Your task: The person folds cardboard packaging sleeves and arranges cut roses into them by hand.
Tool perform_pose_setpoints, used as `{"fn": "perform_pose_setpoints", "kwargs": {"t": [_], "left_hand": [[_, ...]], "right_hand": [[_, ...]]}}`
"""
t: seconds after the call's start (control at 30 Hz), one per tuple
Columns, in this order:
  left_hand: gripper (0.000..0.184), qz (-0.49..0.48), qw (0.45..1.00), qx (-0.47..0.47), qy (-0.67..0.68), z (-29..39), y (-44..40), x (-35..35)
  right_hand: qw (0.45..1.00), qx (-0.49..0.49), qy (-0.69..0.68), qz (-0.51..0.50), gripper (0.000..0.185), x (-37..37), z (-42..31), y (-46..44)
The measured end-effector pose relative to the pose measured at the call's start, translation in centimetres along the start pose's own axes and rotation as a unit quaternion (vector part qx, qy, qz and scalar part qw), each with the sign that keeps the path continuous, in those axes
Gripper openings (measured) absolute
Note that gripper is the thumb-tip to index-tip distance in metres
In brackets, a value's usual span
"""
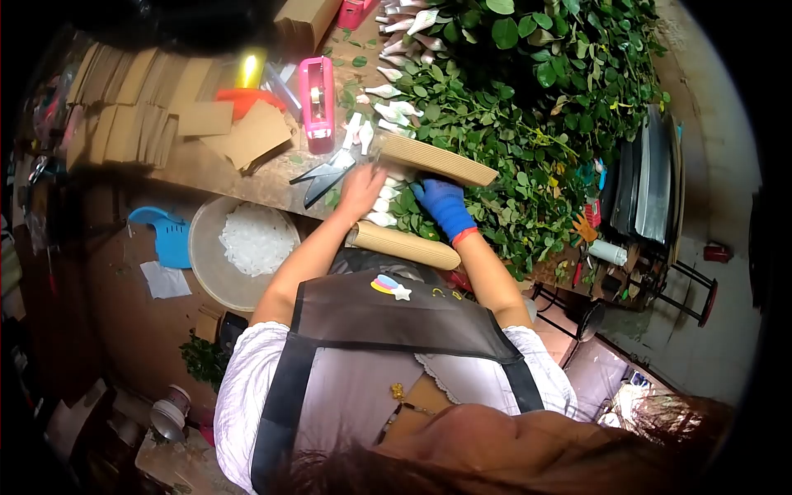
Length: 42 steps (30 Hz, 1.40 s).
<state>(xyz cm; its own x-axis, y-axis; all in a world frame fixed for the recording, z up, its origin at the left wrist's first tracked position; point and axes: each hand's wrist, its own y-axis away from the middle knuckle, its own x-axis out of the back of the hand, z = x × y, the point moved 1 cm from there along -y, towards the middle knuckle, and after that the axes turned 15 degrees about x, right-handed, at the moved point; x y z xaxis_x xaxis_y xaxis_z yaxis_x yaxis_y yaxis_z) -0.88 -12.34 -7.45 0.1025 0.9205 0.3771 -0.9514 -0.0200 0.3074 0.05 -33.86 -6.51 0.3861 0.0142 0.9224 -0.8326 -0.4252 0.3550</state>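
A corrugated cardboard sheet (pixel 437 158) curves up around a row of white-wrapped flower buds (pixel 385 203) and their leafy stems. Its rolled near side (pixel 404 245) lies by my apron. At the far flap's left end, my bare left hand (pixel 363 188) closes on the cardboard, its fingertips slightly blurred. My right hand (pixel 441 205), in a blue glove, rests on the leafy stems inside the sheet. Its thumb side shows, while the other fingers are hidden under the far flap. Just left of my left hand lie open scissors (pixel 323 175), and a pink tape dispenser (pixel 317 106) stands beyond them.
A large heap of leafy stems (pixel 528 124) covers the table's right side, with more wrapped buds (pixel 408 33) behind. Cardboard pieces (pixel 157 78) stack at the left, near a yellow tape roll (pixel 251 68). Below the table edge sits a round tub (pixel 198 262) of white pieces.
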Motion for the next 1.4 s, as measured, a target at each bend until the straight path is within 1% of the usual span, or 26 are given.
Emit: {"fn": "perform_pose_setpoints", "kwargs": {"t": [0.1, 0.13, 0.17, 0.23, 0.27, 0.3, 0.37, 0.4, 0.43, 0.6, 0.7, 0.73, 0.77, 0.83, 0.87, 0.9, 0.97, 1.0, 1.03, 1.1, 1.13, 1.23, 1.27, 1.3, 1.37, 1.4], "left_hand": [[0.031, 0.112, 0.969, 0.119, 0.185, -5.6, -1.5, -2.6], [0.026, 0.145, 0.958, 0.146, 0.201, -3.9, -1.6, 0.4], [0.019, 0.098, 0.942, 0.079, 0.311, -1.0, -0.6, 2.7], [0.018, -0.027, 0.987, 0.129, 0.092, -4.4, -1.2, 5.0], [0.026, 0.006, 0.993, 0.109, 0.039, -4.9, -1.2, 4.8], [0.027, -0.020, 0.987, 0.154, 0.053, -5.3, -1.4, 4.2], [0.035, 0.002, 0.993, 0.118, 0.002, -3.3, -1.2, 3.0], [0.045, -0.051, 0.976, 0.188, -0.096, -2.5, -1.9, 2.5], [0.042, -0.051, 0.976, 0.156, -0.141, -1.0, -1.7, 1.9], [0.023, 0.046, 0.990, 0.134, 0.025, -4.5, -1.4, -1.8], [0.019, 0.122, 0.977, 0.127, 0.119, -4.9, -0.7, -2.1], [0.023, 0.144, 0.968, 0.111, 0.172, -4.2, -0.3, -1.6], [0.023, 0.135, 0.962, 0.147, 0.185, -3.9, -0.5, 0.3], [0.020, 0.085, 0.962, 0.136, 0.220, -3.4, -0.9, 3.7], [0.023, 0.089, 0.969, 0.018, 0.230, -2.3, -0.6, 4.2], [0.022, -0.007, 0.983, 0.124, 0.131, -3.1, -0.5, 5.5], [0.027, -0.005, 0.997, 0.080, 0.024, -3.4, -0.2, 4.9], [0.035, -0.009, 0.993, 0.083, -0.085, -2.4, 0.0, 4.6], [0.045, -0.038, 0.982, 0.094, -0.160, 0.0, 0.9, 4.5], [0.044, -0.104, 0.964, 0.088, -0.227, -1.1, 0.7, 2.4], [0.043, -0.086, 0.971, 0.065, -0.215, -2.0, 0.6, 1.7], [0.039, -0.056, 0.995, 0.074, -0.024, -4.9, 0.4, 2.0], [0.036, 0.029, 0.997, 0.067, -0.004, -5.5, 0.5, 2.4], [0.031, -0.035, 0.976, 0.192, 0.092, -3.9, 0.6, 4.9], [0.029, 0.020, 0.978, 0.119, 0.168, -6.5, -0.1, 6.9], [0.030, -0.033, 0.979, 0.142, 0.146, -5.0, 0.6, 7.5]], "right_hand": [[1.000, -0.002, -0.020, 0.002, 0.049, -0.7, 0.2, -0.1], [0.999, -0.010, -0.037, -0.008, 0.050, -0.6, 0.3, 0.0], [0.998, -0.014, -0.052, -0.026, 0.051, -0.4, 0.4, 0.1], [0.995, -0.017, -0.083, -0.059, 0.053, 0.6, 0.2, -0.1], [0.996, -0.015, -0.071, -0.055, 0.053, 1.2, 0.0, -0.1], [0.997, -0.013, -0.062, -0.051, 0.053, 1.8, -0.6, 0.0], [0.998, -0.016, -0.040, -0.053, 0.053, 1.7, -1.3, 0.1], [0.998, -0.020, -0.027, -0.056, 0.052, 1.3, -1.5, -0.3], [0.998, -0.027, -0.013, -0.059, 0.052, 1.2, -1.8, -0.6], [0.997, -0.042, -0.023, -0.067, 0.049, 2.1, -2.3, -0.5], [0.997, -0.038, -0.017, -0.060, 0.050, 1.1, -2.2, -0.4], [0.998, -0.037, -0.010, -0.057, 0.051, 0.9, -2.1, -0.4], [0.998, -0.034, -0.002, -0.054, 0.052, 0.8, -1.9, -0.5], [0.993, -0.027, -0.070, -0.087, 0.056, 1.5, -1.4, -0.4], [0.989, -0.023, -0.103, -0.102, 0.059, 1.8, -1.1, -0.2], [0.990, -0.012, -0.099, -0.098, 0.061, 1.9, -1.0, 0.0], [0.992, 0.011, -0.086, -0.094, 0.065, 1.8, -0.9, 0.3], [0.995, 0.031, -0.036, -0.085, 0.073, 1.2, -0.8, 0.1], [0.997, 0.024, -0.041, -0.065, 0.071, 1.0, -1.2, 0.1], [0.998, 0.003, -0.053, -0.024, 0.067, 0.6, -1.8, 0.0], [0.998, 0.002, -0.044, -0.042, 0.061, 0.5, -1.7, 0.0], [0.995, -0.019, -0.068, -0.073, 0.056, 1.2, -1.9, 0.3], [0.996, -0.019, -0.070, -0.059, 0.053, 1.0, -1.8, 0.4], [0.998, -0.002, -0.060, -0.012, 0.055, 0.4, -1.5, 0.5], [0.995, 0.035, -0.040, 0.081, 0.059, -1.2, -1.2, 0.8], [0.998, 0.029, -0.063, 0.009, 0.062, -0.1, -1.4, 0.8]]}}
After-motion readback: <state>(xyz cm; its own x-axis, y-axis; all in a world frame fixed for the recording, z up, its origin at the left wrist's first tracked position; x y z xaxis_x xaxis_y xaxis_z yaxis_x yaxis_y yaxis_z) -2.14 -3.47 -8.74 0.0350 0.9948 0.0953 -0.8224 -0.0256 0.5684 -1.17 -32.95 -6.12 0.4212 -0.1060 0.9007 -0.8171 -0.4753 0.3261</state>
